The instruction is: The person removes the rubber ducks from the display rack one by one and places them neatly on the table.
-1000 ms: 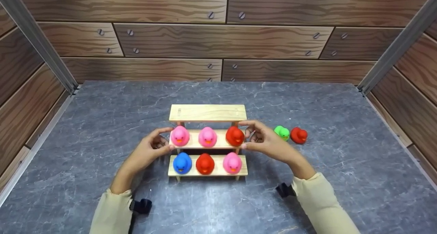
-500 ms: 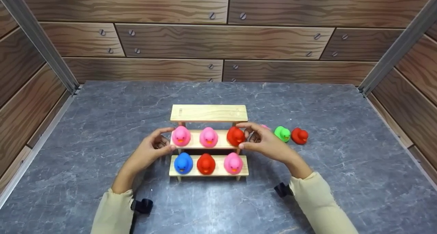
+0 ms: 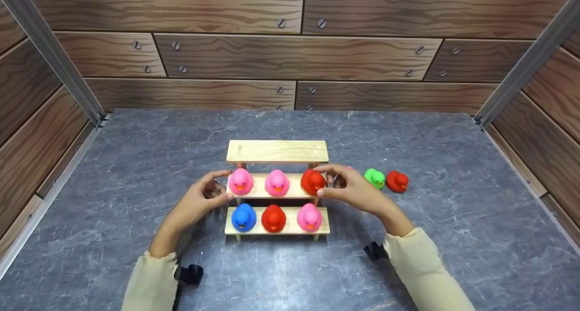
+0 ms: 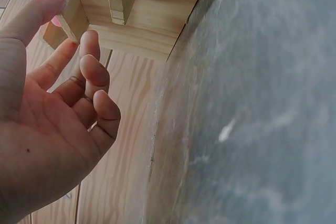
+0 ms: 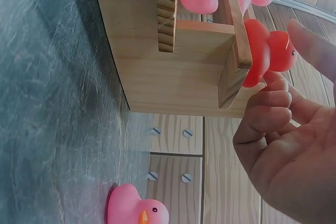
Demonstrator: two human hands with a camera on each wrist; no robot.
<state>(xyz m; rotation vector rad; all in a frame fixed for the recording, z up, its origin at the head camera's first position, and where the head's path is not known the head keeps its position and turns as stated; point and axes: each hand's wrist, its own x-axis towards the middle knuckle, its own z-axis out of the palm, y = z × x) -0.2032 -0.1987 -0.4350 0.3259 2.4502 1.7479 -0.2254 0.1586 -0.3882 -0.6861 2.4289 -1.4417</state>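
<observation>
Your left hand [image 3: 198, 195] has thumb and index partway spread, pinching the left end of the rack's [image 3: 277, 151] middle step, with the blue duck [image 3: 244, 217] on the step below. The rack's pale grained wood, three flat steps, sitting mid-table [image 3: 281, 274], long axis left-right, front toward you. Its ducks [image 3: 277, 182] are smooth and rounded, mostly facing you, but the upper red duck [image 3: 312, 181] on the right end angles slightly right. Your right hand [image 3: 355, 188] curls thumb and index around that one, can't tell how firmly. Right of the rack: loose pink duck [image 5: 131, 207] (mostly blocked by your hand from above), green duck [image 3: 374, 178], loose red duck [image 3: 397, 181].
</observation>
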